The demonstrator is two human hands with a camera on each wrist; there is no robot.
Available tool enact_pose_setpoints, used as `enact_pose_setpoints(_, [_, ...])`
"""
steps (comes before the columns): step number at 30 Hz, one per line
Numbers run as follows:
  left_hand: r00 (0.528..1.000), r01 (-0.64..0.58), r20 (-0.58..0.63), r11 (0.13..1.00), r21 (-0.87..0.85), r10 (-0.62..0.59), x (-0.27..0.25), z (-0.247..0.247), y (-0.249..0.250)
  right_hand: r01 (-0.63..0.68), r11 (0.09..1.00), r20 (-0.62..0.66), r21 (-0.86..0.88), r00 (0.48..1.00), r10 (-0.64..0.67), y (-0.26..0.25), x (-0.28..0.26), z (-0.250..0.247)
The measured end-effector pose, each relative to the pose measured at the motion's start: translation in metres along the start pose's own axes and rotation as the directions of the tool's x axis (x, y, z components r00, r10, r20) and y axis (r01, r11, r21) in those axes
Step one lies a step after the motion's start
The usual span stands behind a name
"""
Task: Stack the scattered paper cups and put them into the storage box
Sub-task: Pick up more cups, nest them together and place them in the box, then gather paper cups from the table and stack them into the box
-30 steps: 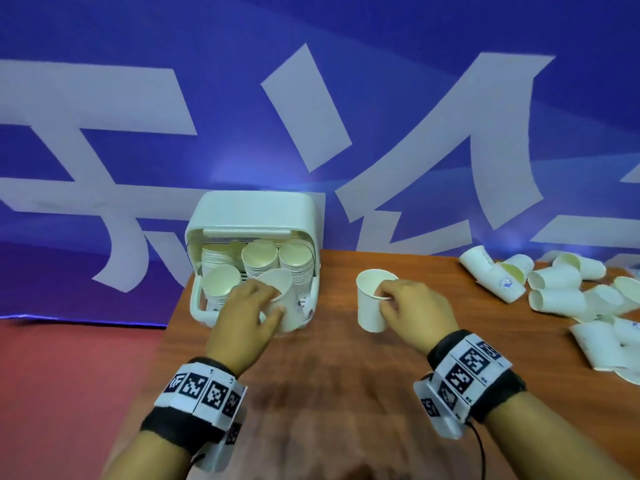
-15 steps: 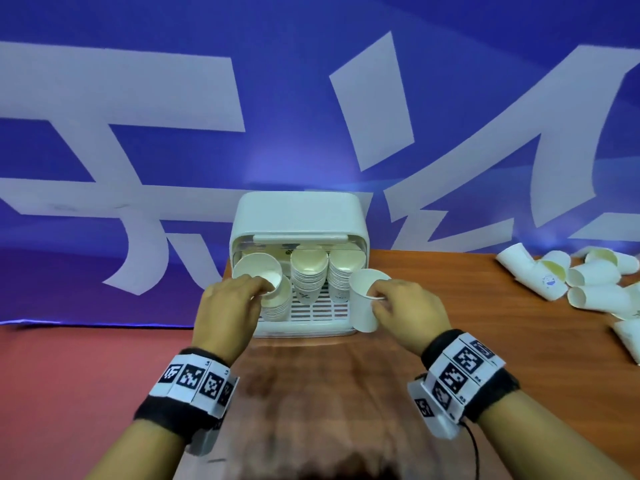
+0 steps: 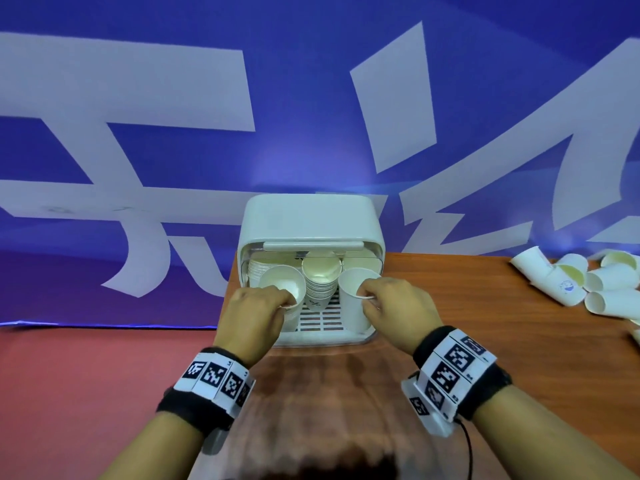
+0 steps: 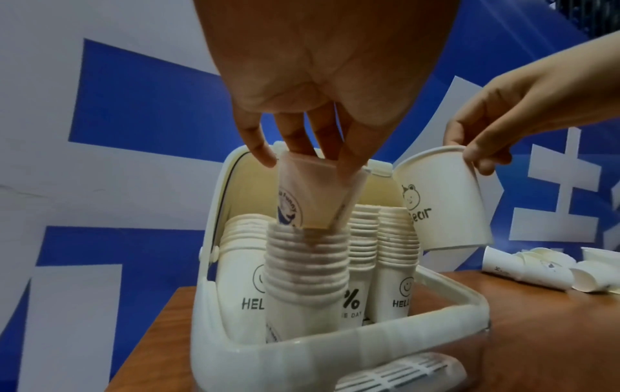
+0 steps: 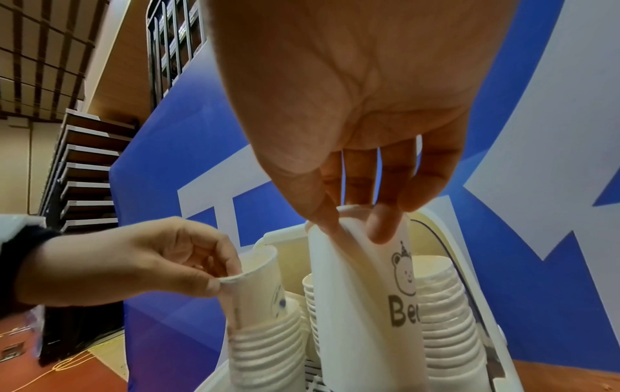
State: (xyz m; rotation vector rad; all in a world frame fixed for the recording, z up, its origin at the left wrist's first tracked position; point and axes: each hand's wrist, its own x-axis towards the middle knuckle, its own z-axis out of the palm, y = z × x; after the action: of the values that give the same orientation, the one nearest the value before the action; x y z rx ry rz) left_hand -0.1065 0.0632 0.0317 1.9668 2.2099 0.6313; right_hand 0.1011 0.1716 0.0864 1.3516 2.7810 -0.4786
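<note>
The white storage box stands open at the table's far left and holds several stacks of paper cups. My left hand pinches the rim of a cup whose base sits in the top of the front-left stack. My right hand pinches the rim of a bear-printed cup and holds it upright over the box's front right. The wrist views show the left-hand cup tilted, and the right-hand cup hanging in front of a back stack.
Several loose cups lie on their sides at the right of the wooden table. A blue and white banner hangs behind. The table's left edge runs just beside the box, with red floor beyond.
Both hands have carried their cups left and forward to the box. The left cup has gone down onto the front-left stack, and the right cup now hangs over the box.
</note>
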Motion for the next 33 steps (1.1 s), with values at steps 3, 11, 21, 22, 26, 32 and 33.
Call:
enact_pose_setpoints(3, [1.0,-0.007,0.012,1.0,-0.016,0.007,-0.003,0.005,-0.006,0.0,1.0,0.004,-0.005,1.0,0.0,-0.001,0.004,0.001])
enact_pose_setpoints(11, [0.974,0.118,0.188,0.991,0.057,-0.126,0.006,0.022,-0.021,-0.011,1.0,0.021,-0.001,1.0,0.011,-0.004,0.007,0.008])
enact_pose_setpoints(21, [0.976,0.177,0.157,0.969,-0.174,-0.15,0.0,0.011,-0.02,0.133,0.983,-0.06,0.124,0.99,-0.126,-0.024,0.012,0.005])
enact_pose_setpoints(22, [0.981,0.181,0.116,0.959,-0.22,-0.158,-0.002,0.009,-0.021,0.168,0.975,-0.091,0.149,0.984,-0.155,-0.027,0.013,0.005])
enact_pose_setpoints(26, [0.988,0.145,-0.007,0.957,-0.25,-0.151,-0.009,-0.002,-0.027,0.275,0.941,-0.201,0.196,0.951,-0.236,-0.041,0.021,0.014])
enact_pose_setpoints(32, [0.988,0.148,-0.023,0.968,-0.203,-0.155,-0.016,-0.008,-0.03,0.281,0.936,-0.141,0.21,0.956,-0.256,-0.055,0.036,0.028])
enact_pose_setpoints(33, [0.986,0.157,-0.024,0.967,-0.2,-0.165,-0.016,-0.008,-0.03,0.283,0.937,-0.119,0.206,0.957,-0.263,-0.056,0.037,0.03])
